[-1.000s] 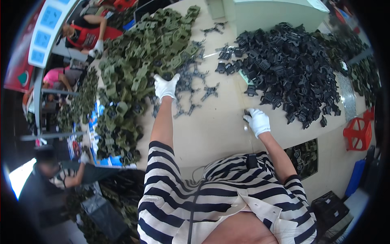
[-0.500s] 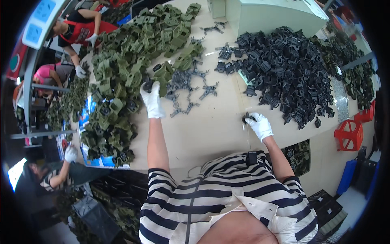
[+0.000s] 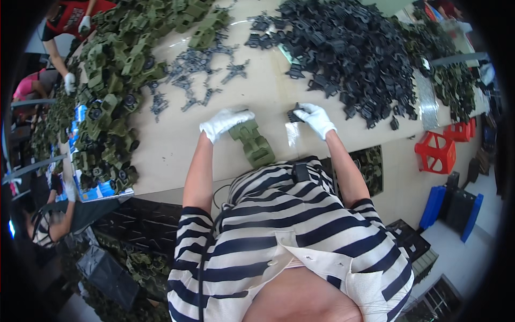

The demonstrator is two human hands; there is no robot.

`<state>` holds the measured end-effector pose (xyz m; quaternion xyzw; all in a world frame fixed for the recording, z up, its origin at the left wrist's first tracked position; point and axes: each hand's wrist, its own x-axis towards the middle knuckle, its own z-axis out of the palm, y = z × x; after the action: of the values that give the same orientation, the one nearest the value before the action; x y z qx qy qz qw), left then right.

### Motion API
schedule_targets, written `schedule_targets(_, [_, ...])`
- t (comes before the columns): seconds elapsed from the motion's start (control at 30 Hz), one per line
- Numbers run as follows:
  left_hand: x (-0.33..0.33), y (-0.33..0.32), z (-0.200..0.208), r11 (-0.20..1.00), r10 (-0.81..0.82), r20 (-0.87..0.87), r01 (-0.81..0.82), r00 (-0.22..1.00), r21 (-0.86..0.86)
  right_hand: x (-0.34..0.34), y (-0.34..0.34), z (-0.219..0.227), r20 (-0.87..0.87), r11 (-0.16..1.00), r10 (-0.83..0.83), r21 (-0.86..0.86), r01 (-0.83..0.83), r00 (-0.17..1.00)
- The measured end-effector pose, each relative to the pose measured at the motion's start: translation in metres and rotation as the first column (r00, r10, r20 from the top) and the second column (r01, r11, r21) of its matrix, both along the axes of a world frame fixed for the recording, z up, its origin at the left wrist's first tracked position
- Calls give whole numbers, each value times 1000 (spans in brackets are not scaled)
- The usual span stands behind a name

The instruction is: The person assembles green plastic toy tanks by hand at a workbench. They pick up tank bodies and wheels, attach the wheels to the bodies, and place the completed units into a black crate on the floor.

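My white-gloved left hand (image 3: 222, 122) is closed on one end of an olive-green toy vehicle body (image 3: 253, 144), which points toward me near the table's front edge. In my right hand (image 3: 316, 119), also gloved, the fingertips pinch a small black plastic part (image 3: 294, 114) just above the table. Beyond it lies a large heap of similar black parts (image 3: 348, 48). Farther off on the left, grey branching frame-like pieces (image 3: 196, 64) are scattered over the tabletop. A long pile of green vehicle bodies (image 3: 123, 59) runs along the table's left side, some with black wheels.
Blue-and-white printed sheets (image 3: 104, 190) lie under the left pile. Red stools (image 3: 435, 153) stand on the floor at right, near a blue-and-black object (image 3: 450, 206). Co-workers sit along the left, one wearing a red apron (image 3: 75, 19). Black crates (image 3: 155, 222) are below the table.
My left hand has come from the green pile toward me, bringing a vehicle body along. My right hand still pinches the black part, now nearer the left hand. The whole view has shifted.
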<state>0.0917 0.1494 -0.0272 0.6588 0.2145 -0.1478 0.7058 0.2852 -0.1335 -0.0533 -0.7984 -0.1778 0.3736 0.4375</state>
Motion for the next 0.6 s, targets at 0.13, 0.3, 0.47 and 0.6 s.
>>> schedule_targets(0.13, [22, -41, 6, 836, 347, 82, -347, 934, 425, 0, -13, -15, 235, 966, 144, -243, -85, 961])
schedule_targets(0.3, [5, -108, 25, 664, 546, -36, -406, 837, 628, 2, -15, 42, 428, 879, 396, -434, -200, 812])
schedule_targets(0.47, [15, -112, 18, 657, 631, -59, -494, 773, 569, -5, 4, 49, 598, 819, 574, -435, -375, 560])
schedule_targets(0.6, [10, -99, -25, 690, 633, 16, -573, 774, 443, -4, 17, 33, 394, 630, 765, -625, -461, 509])
